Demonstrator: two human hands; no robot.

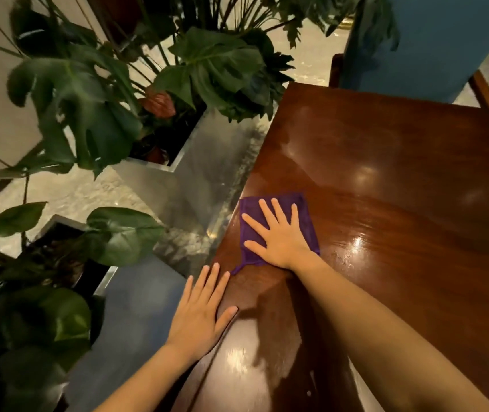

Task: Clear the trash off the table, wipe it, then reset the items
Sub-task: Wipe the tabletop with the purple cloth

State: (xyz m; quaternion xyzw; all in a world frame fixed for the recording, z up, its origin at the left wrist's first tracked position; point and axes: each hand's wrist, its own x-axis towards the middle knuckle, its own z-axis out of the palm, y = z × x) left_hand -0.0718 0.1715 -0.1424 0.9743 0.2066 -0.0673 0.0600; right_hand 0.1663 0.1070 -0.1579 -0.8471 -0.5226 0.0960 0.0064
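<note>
A glossy dark wooden table fills the right side of the view. Near its left edge lies a purple cloth, spread flat on the wood. My right hand presses down on the cloth with its fingers spread and the palm flat. Closer to me, my left hand rests flat on the table's left edge, fingers apart and holding nothing. A thin corner of the cloth trails toward my left hand. No trash or table items show on the visible wood.
Metal planters with large-leaved green plants stand close along the table's left side. A second planter sits nearer to me. A blue upholstered chair with wooden legs stands at the far end.
</note>
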